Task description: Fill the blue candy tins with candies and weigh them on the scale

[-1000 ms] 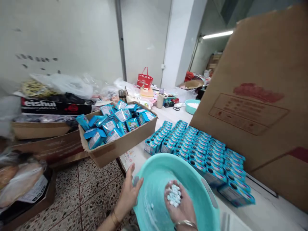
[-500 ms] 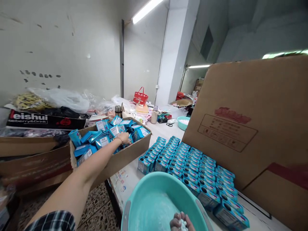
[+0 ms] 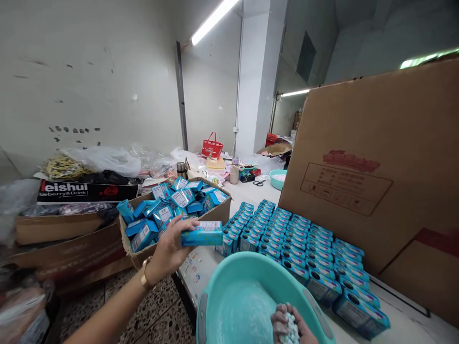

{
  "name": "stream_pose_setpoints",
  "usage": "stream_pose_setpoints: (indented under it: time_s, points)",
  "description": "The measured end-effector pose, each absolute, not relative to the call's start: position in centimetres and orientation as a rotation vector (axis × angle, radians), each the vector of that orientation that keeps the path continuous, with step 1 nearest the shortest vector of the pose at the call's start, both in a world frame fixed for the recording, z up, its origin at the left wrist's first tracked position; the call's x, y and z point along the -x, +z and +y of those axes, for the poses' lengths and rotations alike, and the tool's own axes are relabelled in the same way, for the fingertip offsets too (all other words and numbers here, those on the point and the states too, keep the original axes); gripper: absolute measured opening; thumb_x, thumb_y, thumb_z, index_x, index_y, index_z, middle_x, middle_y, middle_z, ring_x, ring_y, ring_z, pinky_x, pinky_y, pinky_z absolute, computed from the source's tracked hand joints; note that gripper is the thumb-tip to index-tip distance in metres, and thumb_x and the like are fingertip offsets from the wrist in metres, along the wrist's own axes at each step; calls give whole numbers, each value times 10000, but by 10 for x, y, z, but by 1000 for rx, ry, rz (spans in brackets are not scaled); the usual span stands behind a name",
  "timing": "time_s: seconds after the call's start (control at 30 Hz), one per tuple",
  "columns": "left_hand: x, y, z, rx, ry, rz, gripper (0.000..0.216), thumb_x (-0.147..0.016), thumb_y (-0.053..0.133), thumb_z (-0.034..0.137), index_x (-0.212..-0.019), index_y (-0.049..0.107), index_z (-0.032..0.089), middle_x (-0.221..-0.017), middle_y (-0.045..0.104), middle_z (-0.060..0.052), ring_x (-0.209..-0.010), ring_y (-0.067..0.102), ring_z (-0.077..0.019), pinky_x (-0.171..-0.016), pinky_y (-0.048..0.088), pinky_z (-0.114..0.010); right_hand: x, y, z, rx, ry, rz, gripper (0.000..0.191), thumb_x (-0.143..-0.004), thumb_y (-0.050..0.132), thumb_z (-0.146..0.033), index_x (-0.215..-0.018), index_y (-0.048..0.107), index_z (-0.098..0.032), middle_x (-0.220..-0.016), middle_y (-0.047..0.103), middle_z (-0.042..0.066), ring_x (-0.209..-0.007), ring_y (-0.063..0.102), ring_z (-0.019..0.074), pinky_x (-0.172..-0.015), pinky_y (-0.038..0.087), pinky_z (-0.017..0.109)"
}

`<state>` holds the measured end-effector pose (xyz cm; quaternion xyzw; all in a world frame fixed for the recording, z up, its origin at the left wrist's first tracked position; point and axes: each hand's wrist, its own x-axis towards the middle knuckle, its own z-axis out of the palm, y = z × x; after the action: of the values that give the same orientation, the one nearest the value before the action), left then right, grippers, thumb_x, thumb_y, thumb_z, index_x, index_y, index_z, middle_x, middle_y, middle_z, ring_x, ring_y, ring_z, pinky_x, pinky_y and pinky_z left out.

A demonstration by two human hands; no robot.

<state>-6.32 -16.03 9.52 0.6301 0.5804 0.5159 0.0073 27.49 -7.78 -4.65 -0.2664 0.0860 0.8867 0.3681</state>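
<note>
My left hand (image 3: 169, 248) grips a small blue box (image 3: 202, 233), held sideways above the near rim of a teal basin (image 3: 247, 274). Just behind it, an open cardboard carton (image 3: 186, 223) is piled with more blue boxes. My right hand (image 3: 289, 326) is low inside the basin, fingers curled around a heap of small white tablets (image 3: 290, 329). Rows of upright blue boxes (image 3: 294, 243) with round holes on top stand on the white table to the right of the basin.
A big brown cardboard sheet (image 3: 376, 167) leans along the right side. A second teal bowl (image 3: 278, 178), scissors, a red basket (image 3: 212, 145) and clutter sit at the table's far end. Cartons and plastic bags (image 3: 71, 191) line the left wall above a terrazzo floor.
My left hand left the basin's rim, reached into the carton, and now has drawn back holding one blue box. My right hand closed over the tablets and stayed in the basin.
</note>
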Motion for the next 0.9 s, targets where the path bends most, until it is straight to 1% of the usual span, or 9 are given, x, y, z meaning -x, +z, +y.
stream_pose_setpoints:
  time_s: [0.1, 0.17, 0.27, 0.33, 0.43, 0.57, 0.73, 0.8, 0.9]
  points:
    - [25, 73, -188, -1508, 1811, 1470, 310, -765, 726, 192, -989, 516, 232, -1182, 654, -85, -1207, 580, -283, -1035, 440, -438, -273, -34, -85, 691, 2181, 367, 247, -630, 728, -50, -762, 555, -166, -675, 576, -26, -530, 519, 69, -429, 379, 161]
    - [6, 54, -195, -1213, 1799, 1307, 406, -703, 790, 230, -1011, 524, 228, -1110, 671, -71, -1096, 641, -287, -893, 527, -371, -274, -28, -88, 700, 2134, 323, 217, -660, 712, -61, -758, 547, -163, -677, 583, -26, -525, 515, 65, -426, 365, 150]
    - [-18, 27, -196, -924, 1703, 1117, 593, -617, 846, 322, -1119, 554, 199, -999, 706, -82, -910, 690, -276, -773, 555, -342, -279, -20, -93, 684, 2119, 193, 172, -716, 688, -83, -752, 541, -166, -676, 588, -27, -526, 522, 62, -443, 381, 146]
    - [-33, 16, -195, -815, 1598, 1048, 629, -582, 859, 337, -1123, 585, 169, -965, 723, -98, -879, 694, -282, -791, 556, -366, -284, -12, -95, 675, 2107, 156, 145, -757, 653, -95, -742, 530, -170, -657, 578, -34, -513, 516, 59, -444, 381, 142]
    - [-50, 13, -191, -800, 1363, 1027, 560, -575, 856, 325, -1060, 637, 152, -943, 737, -100, -865, 694, -277, -810, 554, -380, -292, 7, -96, 701, 2022, 201, 122, -828, 570, -137, -733, 508, -181, -628, 554, -41, -485, 489, 59, -424, 356, 134]
    - [-66, 16, -188, -1137, 1091, 1261, 433, -686, 789, 314, -1071, 646, 175, -1025, 724, -75, -927, 673, -250, -845, 530, -346, -293, 34, -94, 665, 1942, 131, 125, -877, 520, -202, -755, 494, -191, -647, 547, -44, -496, 476, 56, -431, 348, 131]
    - [-94, 14, -192, -1607, 889, 1588, 384, -795, 644, 287, -1164, 564, 219, -963, 710, -28, -828, 664, -218, -750, 497, -303, -269, 54, -96, 674, 1824, -43, 158, -884, 530, -285, -759, 490, -196, -631, 517, -61, -463, 432, 53, -443, 356, 160]
    - [-103, 12, -193, -1722, 852, 1601, 383, -821, 602, 272, -1199, 555, 236, -1033, 706, -34, -897, 668, -224, -794, 491, -305, -257, 54, -99, 729, 1721, -133, 190, -858, 571, -309, -731, 491, -192, -614, 513, -63, -456, 435, 57, -441, 354, 174]
    - [-109, 12, -189, -1842, 836, 1618, 412, -826, 588, 251, -1237, 560, 260, -1194, 669, -41, -1070, 637, -240, -905, 467, -317, -246, 47, -104, 799, 1572, -285, 243, -796, 654, -362, -705, 515, -185, -595, 525, -53, -475, 479, 76, -453, 374, 193]
